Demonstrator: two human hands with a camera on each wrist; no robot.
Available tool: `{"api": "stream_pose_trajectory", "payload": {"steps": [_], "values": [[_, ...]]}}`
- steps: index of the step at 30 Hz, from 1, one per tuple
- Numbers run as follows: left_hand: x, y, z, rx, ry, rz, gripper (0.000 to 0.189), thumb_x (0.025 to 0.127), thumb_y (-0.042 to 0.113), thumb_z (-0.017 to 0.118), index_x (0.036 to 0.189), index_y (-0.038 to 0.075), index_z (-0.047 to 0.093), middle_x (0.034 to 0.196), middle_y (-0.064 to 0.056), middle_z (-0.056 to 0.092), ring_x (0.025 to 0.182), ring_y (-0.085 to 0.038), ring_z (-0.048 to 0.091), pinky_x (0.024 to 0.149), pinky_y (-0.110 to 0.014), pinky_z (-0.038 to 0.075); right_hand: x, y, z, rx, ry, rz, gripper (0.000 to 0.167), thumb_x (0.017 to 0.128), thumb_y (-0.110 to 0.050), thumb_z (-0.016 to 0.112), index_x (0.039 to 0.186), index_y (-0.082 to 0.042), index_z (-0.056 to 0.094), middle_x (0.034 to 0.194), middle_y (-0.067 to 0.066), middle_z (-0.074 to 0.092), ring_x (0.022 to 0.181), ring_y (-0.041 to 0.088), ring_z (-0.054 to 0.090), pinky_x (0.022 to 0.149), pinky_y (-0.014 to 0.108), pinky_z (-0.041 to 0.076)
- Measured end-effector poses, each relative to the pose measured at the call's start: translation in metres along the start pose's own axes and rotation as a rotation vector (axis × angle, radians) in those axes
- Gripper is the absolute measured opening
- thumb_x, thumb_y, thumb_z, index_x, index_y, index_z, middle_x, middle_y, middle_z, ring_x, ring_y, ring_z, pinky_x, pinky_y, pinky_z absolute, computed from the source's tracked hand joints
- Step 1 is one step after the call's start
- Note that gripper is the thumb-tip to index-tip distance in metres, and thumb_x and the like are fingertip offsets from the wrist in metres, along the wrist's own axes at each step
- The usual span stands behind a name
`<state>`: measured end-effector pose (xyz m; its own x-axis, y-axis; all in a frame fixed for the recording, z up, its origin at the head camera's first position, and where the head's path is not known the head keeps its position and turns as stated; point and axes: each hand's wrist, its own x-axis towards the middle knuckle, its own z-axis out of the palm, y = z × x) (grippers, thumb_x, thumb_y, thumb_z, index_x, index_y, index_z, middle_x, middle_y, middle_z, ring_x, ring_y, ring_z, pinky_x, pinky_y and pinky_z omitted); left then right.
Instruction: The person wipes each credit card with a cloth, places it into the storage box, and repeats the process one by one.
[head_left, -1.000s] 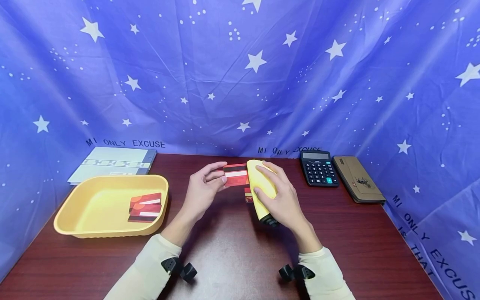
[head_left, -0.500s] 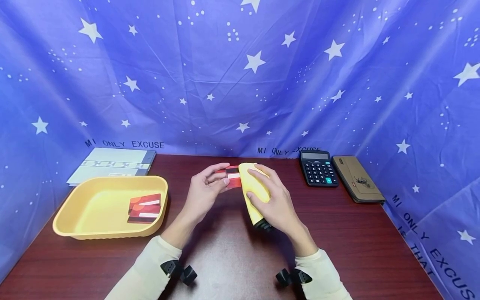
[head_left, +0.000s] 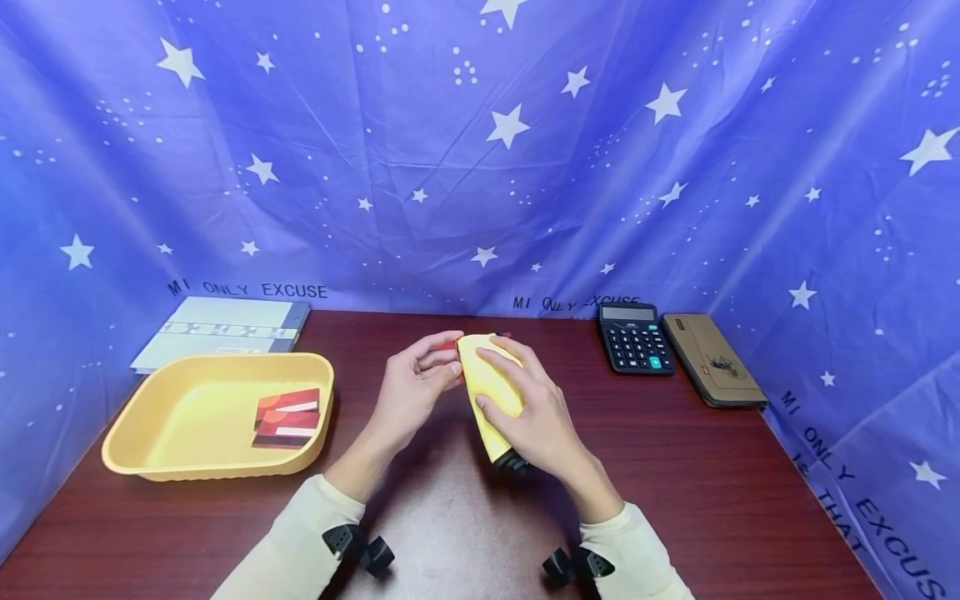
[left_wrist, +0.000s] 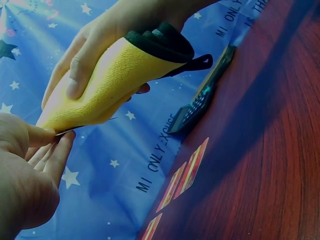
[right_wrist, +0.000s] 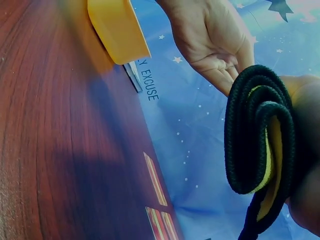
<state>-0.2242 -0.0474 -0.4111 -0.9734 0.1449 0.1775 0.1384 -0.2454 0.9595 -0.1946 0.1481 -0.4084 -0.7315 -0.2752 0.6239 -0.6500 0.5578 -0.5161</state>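
Note:
Between thumb and fingers, my left hand (head_left: 412, 383) pinches a red card (head_left: 447, 345). Most of the card is hidden under a folded yellow cloth (head_left: 497, 388) with black edging. My right hand (head_left: 536, 408) holds that cloth against the card, its fingers spread over the top. From the left wrist, only a thin edge of the card shows at the left fingertips, right at the end of the cloth (left_wrist: 120, 75). The right wrist view shows the rolled layers of the cloth (right_wrist: 260, 135) end-on.
Several red cards (left_wrist: 192, 167) lie on the dark wood table beyond the hands. At left, a yellow basin (head_left: 172, 408) contains red cards (head_left: 287, 421), with a notebook (head_left: 225, 325) behind it. A calculator (head_left: 637, 342) and a brown wallet (head_left: 712, 362) lie at back right.
My right hand has slid the cloth leftward along the card, up to the left fingertips, covering the part that showed before. My left hand has stayed nearly in place.

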Motion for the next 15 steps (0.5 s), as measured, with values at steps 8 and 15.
{"api": "stream_pose_trajectory", "payload": {"steps": [8,15], "values": [[-0.0003,-0.0012,-0.0008,0.007,-0.011,0.014,0.043,0.093,-0.010,0.064,0.136,-0.002,0.062,0.113,-0.024,0.074,0.095,-0.011,0.076,0.089,-0.037,0.066,0.0011,0.0016,-0.0007,-0.027,-0.002,0.019,0.060,0.083,-0.015,0.083,0.140,-0.023,0.065,0.150,0.004,0.055,0.139,0.024,0.056,0.096,0.046,0.059],[-0.0015,0.0012,0.0000,0.021,-0.012,0.009,0.043,0.092,-0.009,0.065,0.135,-0.001,0.064,0.114,-0.031,0.071,0.093,-0.011,0.076,0.088,-0.037,0.066,0.0024,0.0093,-0.0066,-0.026,0.016,0.075,0.060,0.084,-0.016,0.083,0.141,-0.026,0.064,0.150,0.001,0.056,0.132,0.021,0.059,0.092,0.042,0.057]]}}
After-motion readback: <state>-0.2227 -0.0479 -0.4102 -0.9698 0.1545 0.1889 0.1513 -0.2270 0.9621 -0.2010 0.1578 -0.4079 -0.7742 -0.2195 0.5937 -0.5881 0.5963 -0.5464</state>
